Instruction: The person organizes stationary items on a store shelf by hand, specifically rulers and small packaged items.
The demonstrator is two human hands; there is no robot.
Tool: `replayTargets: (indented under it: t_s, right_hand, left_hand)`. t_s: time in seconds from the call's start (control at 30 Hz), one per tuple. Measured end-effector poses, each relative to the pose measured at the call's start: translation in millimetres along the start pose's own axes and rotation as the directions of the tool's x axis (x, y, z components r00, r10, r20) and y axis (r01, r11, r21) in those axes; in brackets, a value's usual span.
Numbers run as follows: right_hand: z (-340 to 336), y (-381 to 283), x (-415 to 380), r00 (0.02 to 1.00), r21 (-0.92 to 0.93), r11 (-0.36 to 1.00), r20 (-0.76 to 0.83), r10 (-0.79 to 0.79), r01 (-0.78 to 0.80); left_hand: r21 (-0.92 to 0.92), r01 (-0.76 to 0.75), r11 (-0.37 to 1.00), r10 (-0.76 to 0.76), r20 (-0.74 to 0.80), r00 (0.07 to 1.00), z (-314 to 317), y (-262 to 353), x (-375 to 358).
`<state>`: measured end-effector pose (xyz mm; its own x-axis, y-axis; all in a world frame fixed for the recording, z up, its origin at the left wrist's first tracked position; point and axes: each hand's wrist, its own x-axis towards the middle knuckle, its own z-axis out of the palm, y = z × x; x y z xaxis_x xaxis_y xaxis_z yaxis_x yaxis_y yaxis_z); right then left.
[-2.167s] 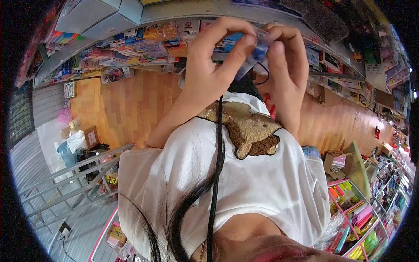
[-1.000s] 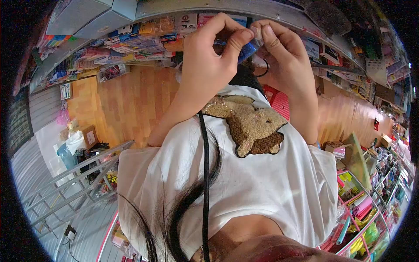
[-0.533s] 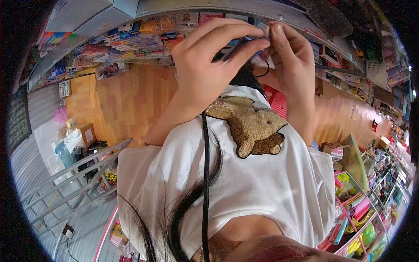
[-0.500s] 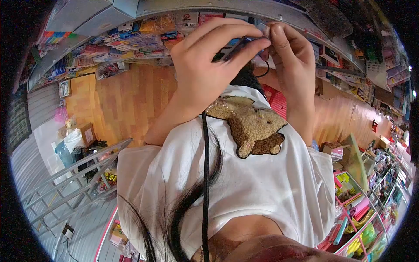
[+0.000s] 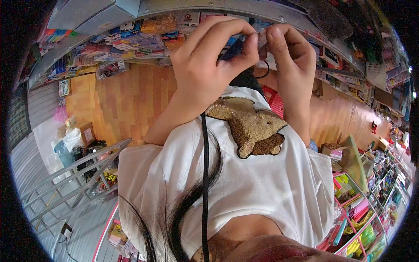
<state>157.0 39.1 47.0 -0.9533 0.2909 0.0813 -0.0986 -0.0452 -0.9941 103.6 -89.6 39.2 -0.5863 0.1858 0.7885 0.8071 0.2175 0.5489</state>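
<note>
In front of my chest, near the top of the head view, both hands meet at the fingertips. My left hand [image 5: 207, 61] has its thumb and index finger pinched together. My right hand [image 5: 290, 54] is bent inward, thumb pressed against curled fingers. Between them shows a small, pale, see-through piece [image 5: 262, 40], perhaps thin plastic; its kind cannot be made out. Both hands seem to grip it, though the fingers cover most of it. Behind my left thumb is a dark blue shape [image 5: 232, 50], partly hidden. A thin black loop [image 5: 264, 70] hangs below the fingertips.
Shelves of packed goods [image 5: 126, 46] run along the far side, under a grey ledge [image 5: 183, 8]. A metal ladder [image 5: 74, 174] lies to the left. Pink-edged display racks [image 5: 355, 209] and a cardboard box [image 5: 334, 150] stand at right. Wooden floor [image 5: 126, 96] lies between.
My left thumb and index finger have drawn slightly left, and the thumb is more upright. More of the pale piece shows between the hands. My right hand has barely shifted.
</note>
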Motion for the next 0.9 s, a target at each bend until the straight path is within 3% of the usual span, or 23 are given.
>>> replayTargets:
  t_s: [0.27,0.37,0.47,0.57,0.77,0.9]
  right_hand:
    - [4,5,2,0.989,-0.033,0.988,-0.006,-0.150,0.150]
    - [7,3,2,0.987,-0.019,0.987,-0.027,-0.158,0.158]
    - [10,-3,-1,0.986,-0.116,0.982,-0.062,-0.155,0.147]
    - [10,-6,0,0.971,-0.269,0.943,-0.085,-0.225,0.195]
    - [11,-7,5,0.957,-0.271,0.927,-0.058,-0.285,0.260]
    - [12,-11,8,0.965,-0.229,0.943,-0.041,-0.258,0.242]
  left_hand:
    - [0.039,-0.124,0.991,0.125,-0.017,0.992,3,-6,-2]
    - [0.067,-0.127,0.990,0.117,0.146,0.982,-7,-3,3]
    - [0.403,-0.252,0.880,0.167,0.236,0.957,-13,1,14]
    - [0.436,-0.426,0.793,0.294,0.340,0.893,-15,-1,32]
    - [0.272,-0.609,0.745,0.457,0.456,0.763,-21,-13,39]
    - [0.181,-0.680,0.711,0.563,0.432,0.704,-21,-17,44]
